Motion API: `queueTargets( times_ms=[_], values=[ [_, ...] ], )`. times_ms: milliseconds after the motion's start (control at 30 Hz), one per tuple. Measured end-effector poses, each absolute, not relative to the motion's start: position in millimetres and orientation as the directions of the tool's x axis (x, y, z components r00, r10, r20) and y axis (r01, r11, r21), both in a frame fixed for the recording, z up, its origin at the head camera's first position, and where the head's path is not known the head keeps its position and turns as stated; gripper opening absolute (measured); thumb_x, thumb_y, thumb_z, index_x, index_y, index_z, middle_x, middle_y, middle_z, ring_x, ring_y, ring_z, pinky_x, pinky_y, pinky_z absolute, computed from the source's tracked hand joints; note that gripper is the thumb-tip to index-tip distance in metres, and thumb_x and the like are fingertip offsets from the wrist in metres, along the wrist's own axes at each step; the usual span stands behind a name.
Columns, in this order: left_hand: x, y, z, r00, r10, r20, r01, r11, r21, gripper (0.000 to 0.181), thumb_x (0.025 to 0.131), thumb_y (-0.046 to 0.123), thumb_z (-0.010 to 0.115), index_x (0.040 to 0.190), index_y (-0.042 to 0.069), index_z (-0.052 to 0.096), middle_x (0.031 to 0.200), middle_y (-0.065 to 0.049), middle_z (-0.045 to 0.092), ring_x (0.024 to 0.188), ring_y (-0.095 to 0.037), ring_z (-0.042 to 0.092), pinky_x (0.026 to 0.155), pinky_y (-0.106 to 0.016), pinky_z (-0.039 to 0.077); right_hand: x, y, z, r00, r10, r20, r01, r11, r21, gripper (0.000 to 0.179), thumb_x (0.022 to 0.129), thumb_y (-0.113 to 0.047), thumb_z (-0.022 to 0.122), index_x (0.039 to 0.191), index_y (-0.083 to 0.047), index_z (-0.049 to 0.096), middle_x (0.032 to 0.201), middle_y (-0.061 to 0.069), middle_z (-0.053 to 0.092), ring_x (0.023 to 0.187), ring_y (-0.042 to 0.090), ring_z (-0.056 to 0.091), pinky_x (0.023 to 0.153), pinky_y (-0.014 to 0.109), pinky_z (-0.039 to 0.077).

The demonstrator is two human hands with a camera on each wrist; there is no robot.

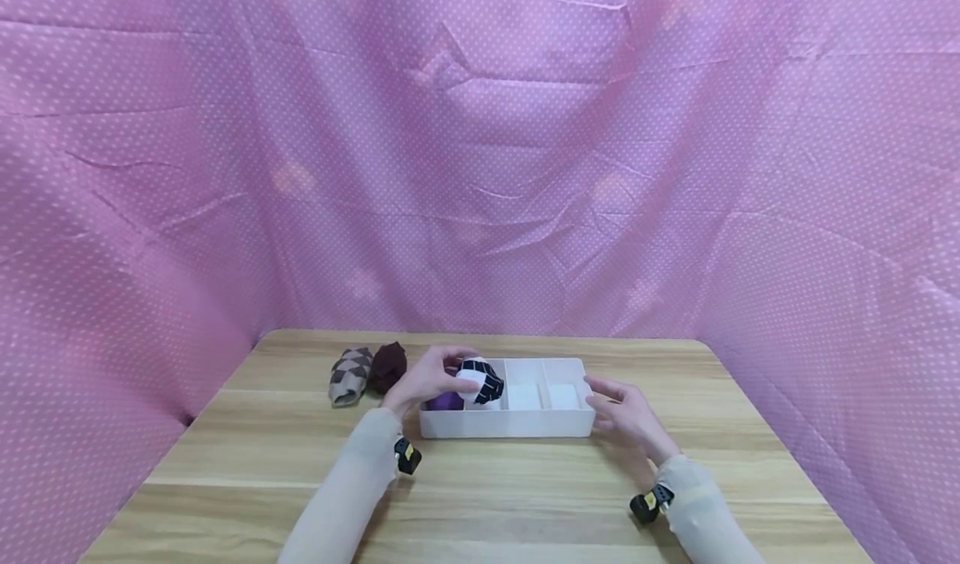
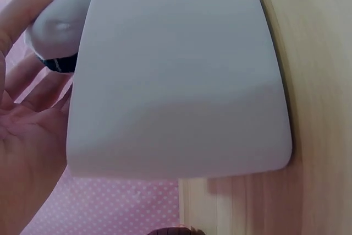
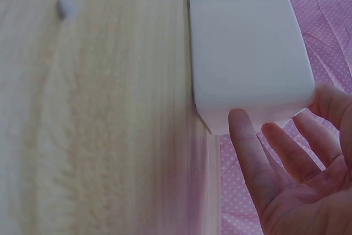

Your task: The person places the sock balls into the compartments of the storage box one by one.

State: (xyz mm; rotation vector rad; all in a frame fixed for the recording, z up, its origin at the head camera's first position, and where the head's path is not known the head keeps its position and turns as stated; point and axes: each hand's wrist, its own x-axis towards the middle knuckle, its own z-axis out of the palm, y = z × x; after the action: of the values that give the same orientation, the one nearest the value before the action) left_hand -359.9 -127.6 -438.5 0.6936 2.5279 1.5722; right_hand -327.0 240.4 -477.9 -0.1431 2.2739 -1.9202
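My left hand (image 1: 431, 381) pinches a rolled-up sock (image 1: 483, 381), white with a black grid pattern, between thumb and fingers above the left part of a white divided box (image 1: 517, 424). In the left wrist view the sock (image 2: 61, 23) shows its rounded white side beyond the box wall (image 2: 181, 81). A purple bundle (image 1: 446, 401) lies in the leftmost compartment, partly hidden by the left hand. At the box's right end, my right hand (image 1: 626, 414) touches the wall with extended fingers; in the right wrist view its thumb is near the upper edge of the box (image 3: 247, 48).
Left of the box, a brown-and-beige checked rolled sock (image 1: 350, 376) and a dark maroon bundle (image 1: 388, 367) lie on the wooden table (image 1: 517, 497). Pink dotted cloth (image 1: 510, 172) hangs behind and on both sides.
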Motion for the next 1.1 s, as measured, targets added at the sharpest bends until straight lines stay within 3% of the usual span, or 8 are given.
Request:
queueTargets(
  times_ms=[167,333,633,867,1100],
  values=[
    [-359,-121,-439,-0.893,0.42,0.16,0.345,0.411,0.844,0.059,0.075,0.02,0.085,0.129,0.009,0.063,0.122,-0.008,0.067,0.1,-0.017,0.063,0.1,-0.04,0.048,-325,240,-477,-0.983,-0.175,-0.057,0.024,0.182,-0.983,0.053,0.094,-0.013,0.064,0.144,-0.003,0.047,0.15,0.023,0.041,0.113,0.03,0.064,0.088,0.044,0.056],
    [-358,-115,-440,-0.892,0.424,0.159,0.362,0.454,0.814,0.061,0.074,0.022,0.085,0.13,0.008,0.063,0.129,-0.01,0.065,0.107,-0.02,0.061,0.105,-0.045,0.044,-325,240,-478,-0.983,-0.177,-0.054,0.023,0.174,-0.985,0.053,0.094,-0.014,0.063,0.144,-0.003,0.047,0.151,0.023,0.041,0.114,0.032,0.063,0.089,0.044,0.056],
    [-358,-107,-441,-0.887,0.435,0.156,0.375,0.48,0.793,0.066,0.074,0.025,0.085,0.132,0.007,0.061,0.125,-0.009,0.067,0.107,-0.02,0.063,0.098,-0.041,0.05,-325,243,-479,-0.981,-0.191,-0.039,0.003,0.184,-0.983,0.054,0.095,-0.015,0.062,0.145,-0.002,0.045,0.151,0.024,0.039,0.115,0.033,0.063,0.089,0.045,0.056],
    [-357,-104,-441,-0.875,0.46,0.154,0.376,0.442,0.814,0.063,0.077,0.018,0.083,0.132,0.0,0.058,0.126,-0.015,0.066,0.114,-0.027,0.062,0.103,-0.043,0.048,-324,244,-478,-0.982,-0.183,-0.047,0.01,0.198,-0.98,0.054,0.095,-0.016,0.063,0.144,-0.003,0.045,0.151,0.023,0.04,0.117,0.033,0.061,0.09,0.043,0.056],
    [-354,-106,-442,-0.879,0.454,0.146,0.362,0.436,0.824,0.057,0.081,0.012,0.078,0.133,0.002,0.058,0.129,-0.014,0.064,0.12,-0.03,0.059,0.106,-0.046,0.045,-324,244,-478,-0.981,-0.19,-0.039,-0.002,0.211,-0.977,0.054,0.096,-0.017,0.062,0.144,-0.001,0.045,0.152,0.025,0.038,0.121,0.035,0.058,0.09,0.043,0.056]
  ],
)
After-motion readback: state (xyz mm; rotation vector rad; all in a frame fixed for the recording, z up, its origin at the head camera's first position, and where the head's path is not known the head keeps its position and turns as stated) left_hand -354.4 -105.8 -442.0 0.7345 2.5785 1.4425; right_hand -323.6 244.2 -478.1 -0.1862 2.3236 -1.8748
